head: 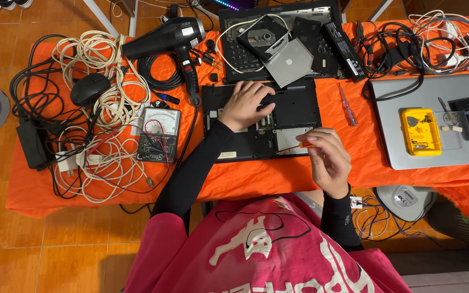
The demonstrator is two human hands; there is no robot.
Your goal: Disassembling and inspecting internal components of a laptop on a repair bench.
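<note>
Two bare hands at work on an upturned black laptop base [278,122] near the middle of the front edge of the orange-covered desk [256,176].

The left hand [245,106] lies flat with fingers spread, pressing on the base's open underside; the right hand [327,157] pinches a small orange-handled screwdriver [306,144] between thumb and fingertips, its tip over the silver drive bay. The base looks stiff yet fragile, with exposed boards, so it is probably best held by its plastic edges. The screwdriver seems light and thin, easy to roll. A multimeter [159,134] lies left of the base, a hair dryer [169,38] toward the back edge, and a spare screwdriver [347,106] to the right.
</note>
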